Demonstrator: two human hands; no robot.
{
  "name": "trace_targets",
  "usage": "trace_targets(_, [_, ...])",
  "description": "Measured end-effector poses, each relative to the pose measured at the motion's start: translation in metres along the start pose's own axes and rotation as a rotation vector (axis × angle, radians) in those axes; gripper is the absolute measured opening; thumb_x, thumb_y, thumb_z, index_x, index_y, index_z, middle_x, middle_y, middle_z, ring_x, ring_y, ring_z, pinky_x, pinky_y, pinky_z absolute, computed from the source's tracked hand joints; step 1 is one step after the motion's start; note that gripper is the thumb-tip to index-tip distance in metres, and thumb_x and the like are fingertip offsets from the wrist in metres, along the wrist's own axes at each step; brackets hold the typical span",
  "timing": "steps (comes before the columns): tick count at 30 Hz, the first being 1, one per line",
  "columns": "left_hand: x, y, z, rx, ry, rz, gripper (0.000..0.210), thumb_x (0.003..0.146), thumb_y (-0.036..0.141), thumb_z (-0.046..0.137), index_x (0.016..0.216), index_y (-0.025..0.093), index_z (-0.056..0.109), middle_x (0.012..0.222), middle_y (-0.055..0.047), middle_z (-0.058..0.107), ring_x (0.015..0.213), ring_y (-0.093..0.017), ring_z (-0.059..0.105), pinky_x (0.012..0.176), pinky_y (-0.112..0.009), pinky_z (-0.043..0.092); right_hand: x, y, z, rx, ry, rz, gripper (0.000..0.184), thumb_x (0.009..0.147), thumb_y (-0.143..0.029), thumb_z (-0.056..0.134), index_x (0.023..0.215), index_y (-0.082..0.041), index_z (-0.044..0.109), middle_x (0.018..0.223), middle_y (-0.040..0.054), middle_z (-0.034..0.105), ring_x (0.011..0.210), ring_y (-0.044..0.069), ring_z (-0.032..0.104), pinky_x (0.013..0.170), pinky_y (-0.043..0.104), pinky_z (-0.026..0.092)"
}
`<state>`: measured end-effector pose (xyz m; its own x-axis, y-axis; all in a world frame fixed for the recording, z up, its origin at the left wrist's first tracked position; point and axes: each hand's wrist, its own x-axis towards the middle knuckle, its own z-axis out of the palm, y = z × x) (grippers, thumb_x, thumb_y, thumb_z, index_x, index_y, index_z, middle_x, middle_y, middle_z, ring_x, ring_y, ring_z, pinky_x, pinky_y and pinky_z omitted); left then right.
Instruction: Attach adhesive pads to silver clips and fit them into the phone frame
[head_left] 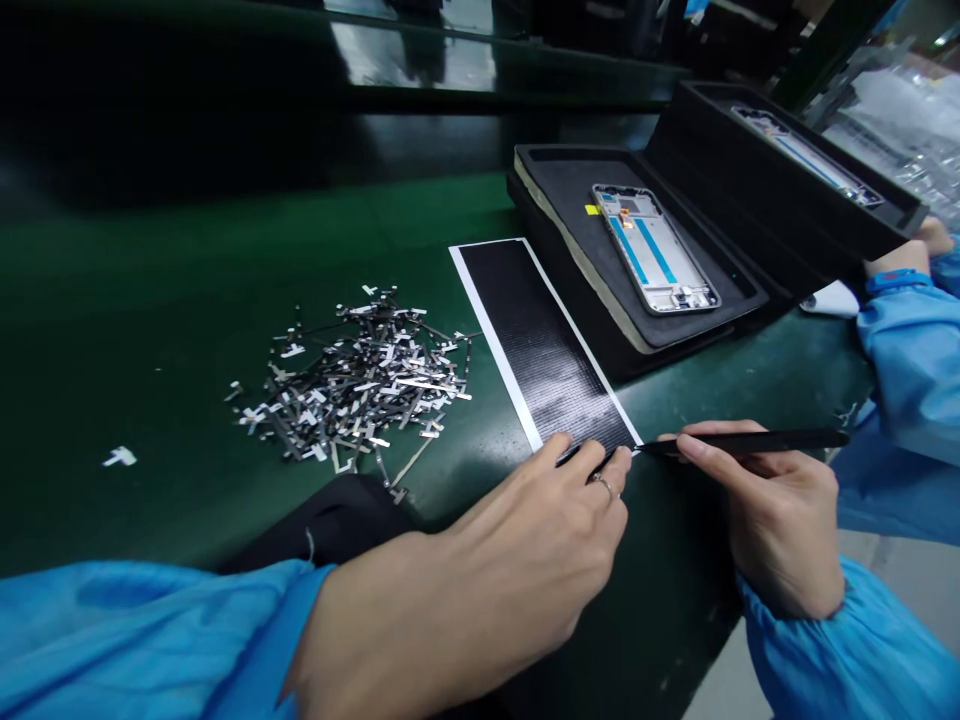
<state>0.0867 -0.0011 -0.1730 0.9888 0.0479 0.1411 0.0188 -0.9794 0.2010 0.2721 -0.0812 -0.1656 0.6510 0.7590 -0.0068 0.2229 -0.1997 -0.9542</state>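
A black sheet of fine strips with a white border [536,335] lies on the green table. My left hand [547,545], a ring on one finger, has its fingers bent over the sheet's near end; its thumb is hidden. In my right hand [784,520] is a pair of black tweezers [750,441], held between thumb and fingers. Their tips point left and meet the sheet's near right corner, close to my left fingertips. Whether the tips pinch anything is too small to tell. Left of the sheet spreads a pile of small dark and white strips [367,375].
A black foam tray [551,215] behind the sheet bears a silver phone frame [652,245]. Another foam tray [750,190] with a similar frame leans beside it, near a co-worker's blue sleeve [911,340]. One white piece [120,457] lies alone at left.
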Motion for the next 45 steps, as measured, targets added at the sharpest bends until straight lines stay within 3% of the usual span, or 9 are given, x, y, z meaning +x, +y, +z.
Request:
trace_targets(8, [0.003,-0.001,-0.005,0.005,-0.005,-0.029,0.036,0.076,0.012,0.044,0.111,0.004,0.046,0.134,-0.024,0.031,0.12,-0.035,0.033,0.099,-0.049,0.022,-0.002,-0.001,0.003,0.02,0.004,0.033,0.013,0.064,-0.029,0.071,0.072,-0.021,0.066,0.078,0.0001,0.063,0.07,0.014,0.058,0.051,0.022,0.043])
trace_targets(15, [0.005,-0.004,-0.008,-0.022,-0.025,-0.035,0.035,0.076,0.013,0.045,0.109,0.005,0.047,0.133,-0.022,0.033,0.119,-0.034,0.035,0.1,-0.047,0.023,0.0,-0.005,0.007,0.158,0.039,0.067,0.013,0.061,-0.028,0.072,0.065,-0.019,0.065,0.071,0.0008,0.062,0.066,0.015,0.059,0.062,0.027,0.046])
trace_targets(18, [-0.003,-0.001,-0.005,-0.05,-0.044,-0.053,0.039,0.078,0.013,0.041,0.116,0.007,0.043,0.135,-0.02,0.03,0.123,-0.035,0.03,0.101,-0.049,0.022,0.0,-0.009,0.006,0.216,0.062,0.094,0.014,0.058,-0.028,0.074,0.063,-0.019,0.065,0.066,0.0004,0.061,0.062,0.014,0.059,0.062,0.027,0.047])
trace_targets(22, [-0.029,0.012,-0.003,-0.145,0.035,-0.195,0.048,0.079,0.018,0.043,0.127,0.016,0.035,0.139,-0.011,0.026,0.126,-0.029,0.024,0.101,-0.043,0.027,-0.011,-0.016,0.004,0.243,0.077,0.13,0.013,0.057,-0.028,0.074,0.062,-0.02,0.065,0.063,0.0006,0.061,0.062,0.015,0.06,0.061,0.026,0.047])
trace_targets(27, [-0.045,0.02,-0.015,-0.354,0.067,-0.32,0.038,0.083,0.018,0.041,0.12,0.024,0.043,0.12,-0.002,0.051,0.113,-0.018,0.044,0.087,-0.025,0.044,-0.035,-0.013,0.0,0.151,-0.043,0.14,0.01,0.059,-0.029,0.072,0.061,-0.021,0.067,0.068,0.0018,0.063,0.063,0.016,0.06,0.051,0.021,0.047])
trace_targets(32, [-0.041,0.019,-0.03,-0.405,0.102,-0.343,0.029,0.077,0.015,0.047,0.105,0.022,0.053,0.112,0.0,0.057,0.102,-0.017,0.052,0.06,-0.017,0.05,-0.052,-0.007,0.005,0.063,-0.13,0.228,0.016,0.06,-0.033,0.071,0.068,-0.019,0.067,0.073,0.0051,0.063,0.07,0.02,0.06,0.049,0.022,0.045])
trace_targets(35, [-0.044,0.019,-0.034,-0.41,0.158,-0.31,0.029,0.082,0.016,0.039,0.107,0.018,0.053,0.119,-0.003,0.053,0.109,-0.019,0.048,0.078,-0.023,0.049,-0.057,-0.012,0.011,0.068,-0.095,0.305,0.02,0.059,-0.035,0.072,0.069,-0.019,0.067,0.076,0.0049,0.063,0.074,0.02,0.059,0.05,0.022,0.045])
trace_targets(39, [-0.048,0.016,-0.033,-0.436,0.163,-0.318,0.031,0.087,0.017,0.035,0.113,0.021,0.05,0.125,-0.002,0.047,0.119,-0.018,0.037,0.1,-0.03,0.034,-0.054,-0.017,0.014,0.069,-0.095,0.305,0.019,0.059,-0.035,0.072,0.068,-0.02,0.066,0.074,0.0042,0.063,0.074,0.019,0.059,0.048,0.02,0.043])
trace_targets(45, [-0.034,0.007,-0.032,-0.478,0.051,-0.327,0.019,0.08,0.013,0.041,0.092,0.017,0.054,0.106,-0.005,0.055,0.097,-0.021,0.05,0.082,-0.031,0.044,-0.042,-0.014,0.011,0.019,-0.188,0.145,0.012,0.061,-0.031,0.071,0.065,-0.021,0.067,0.07,0.0028,0.063,0.06,0.014,0.058,0.042,0.018,0.043])
